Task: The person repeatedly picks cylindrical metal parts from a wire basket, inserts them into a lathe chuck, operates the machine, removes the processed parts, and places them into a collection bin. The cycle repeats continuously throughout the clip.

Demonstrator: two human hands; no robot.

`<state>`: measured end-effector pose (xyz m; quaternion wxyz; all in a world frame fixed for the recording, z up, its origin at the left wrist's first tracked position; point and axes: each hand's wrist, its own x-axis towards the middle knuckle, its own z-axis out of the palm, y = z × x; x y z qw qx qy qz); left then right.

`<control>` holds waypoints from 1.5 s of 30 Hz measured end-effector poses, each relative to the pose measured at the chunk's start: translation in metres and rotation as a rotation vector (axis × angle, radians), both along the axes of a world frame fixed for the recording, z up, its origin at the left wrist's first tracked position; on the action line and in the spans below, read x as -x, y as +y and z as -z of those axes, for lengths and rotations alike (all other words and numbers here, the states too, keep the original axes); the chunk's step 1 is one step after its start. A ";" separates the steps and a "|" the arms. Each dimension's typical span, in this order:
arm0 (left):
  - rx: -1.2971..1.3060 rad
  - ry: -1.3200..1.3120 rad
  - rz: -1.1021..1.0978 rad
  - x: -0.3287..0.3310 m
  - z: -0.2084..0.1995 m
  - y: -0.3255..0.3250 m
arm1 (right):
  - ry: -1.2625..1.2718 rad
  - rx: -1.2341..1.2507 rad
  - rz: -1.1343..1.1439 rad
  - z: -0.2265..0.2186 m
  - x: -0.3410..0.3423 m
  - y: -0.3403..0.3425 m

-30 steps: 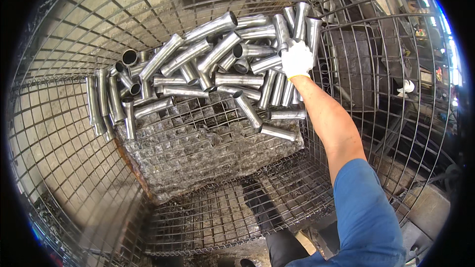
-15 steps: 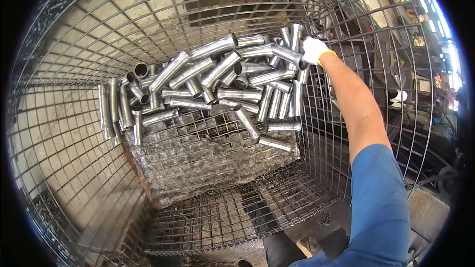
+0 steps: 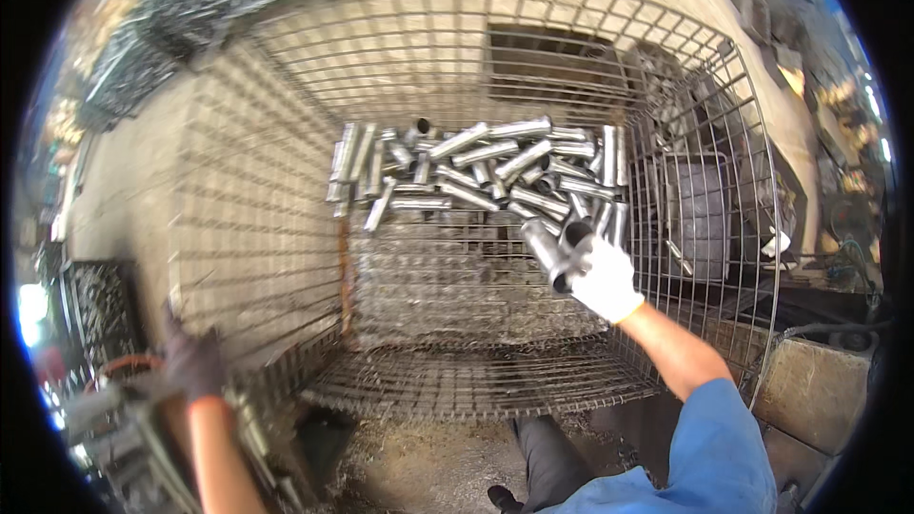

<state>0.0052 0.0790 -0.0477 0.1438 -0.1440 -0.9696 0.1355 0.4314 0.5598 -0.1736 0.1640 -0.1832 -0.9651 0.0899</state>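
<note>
Right grip (image 3: 606, 279) clasped metal tubes (image 3: 543, 249) over the wire basket (image 3: 495, 413); left grip (image 3: 196, 362), outside it, was too blurred to tell.

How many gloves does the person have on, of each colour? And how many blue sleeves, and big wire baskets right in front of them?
White gloves: 1, on the right hand
Dark gloves: 1, on the left hand, a bit blurry
Blue sleeves: 1
Big wire baskets in front: 1
Total: 4
</note>
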 end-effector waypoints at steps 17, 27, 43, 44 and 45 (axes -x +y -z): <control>-2.949 -0.987 -0.078 -0.577 -0.145 -0.396 | -0.167 0.416 -1.435 -0.347 -0.124 -0.607; -1.810 -0.234 -0.480 -0.774 -0.232 -0.610 | -1.051 1.329 -1.097 -0.315 -0.180 -0.924; -1.441 0.266 -0.709 -0.719 -0.199 -0.861 | -0.527 0.913 -1.474 -0.350 -0.157 -1.144; -1.594 0.296 -0.642 -0.720 -0.194 -0.862 | -0.470 0.851 -1.549 -0.358 -0.152 -1.143; -1.722 0.360 -0.452 -0.725 -0.190 -0.866 | -0.458 0.851 -1.607 -0.370 -0.145 -1.138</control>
